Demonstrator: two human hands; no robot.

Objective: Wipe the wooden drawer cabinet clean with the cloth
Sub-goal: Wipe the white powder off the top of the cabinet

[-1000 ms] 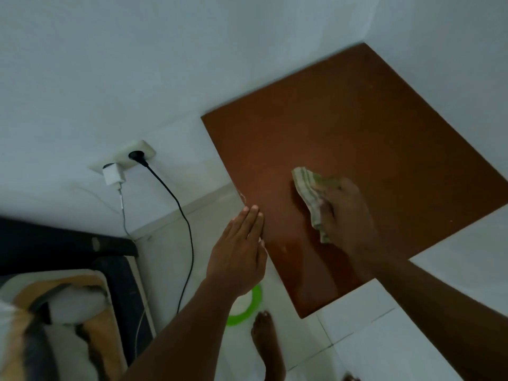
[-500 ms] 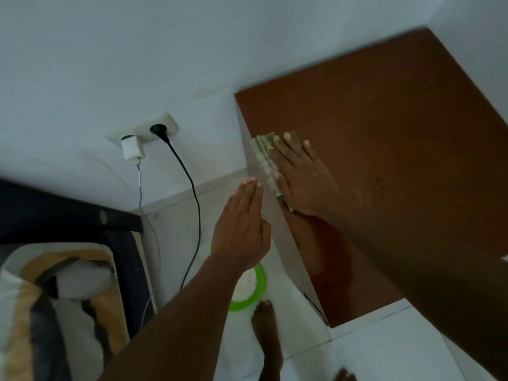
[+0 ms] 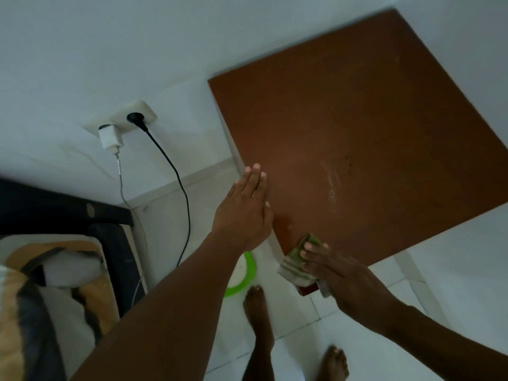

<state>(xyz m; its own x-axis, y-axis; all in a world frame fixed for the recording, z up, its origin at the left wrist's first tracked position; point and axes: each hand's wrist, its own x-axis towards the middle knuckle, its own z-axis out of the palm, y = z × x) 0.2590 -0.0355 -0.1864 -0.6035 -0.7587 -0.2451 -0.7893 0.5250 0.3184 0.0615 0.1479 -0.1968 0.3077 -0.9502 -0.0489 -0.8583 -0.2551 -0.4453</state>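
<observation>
The wooden drawer cabinet's brown top [image 3: 357,138] fills the upper right, set into a corner of white walls. A pale smear marks its middle. My right hand [image 3: 341,273] lies flat on a folded green-and-white cloth [image 3: 295,264] at the cabinet's near left corner, pressing it over the edge. My left hand [image 3: 244,210] is flat with fingers together, resting against the cabinet's left edge and holding nothing.
A wall socket [image 3: 123,116] holds a white charger [image 3: 110,138] and a black cable [image 3: 176,171] running down to the floor. A bed with striped bedding [image 3: 49,298] is at the left. A green-rimmed lid [image 3: 242,273] and my bare feet [image 3: 258,306] are on the white tile floor.
My right hand has drawn the cloth from the far left edge of the top down to the near left corner. My left hand stayed at the left edge.
</observation>
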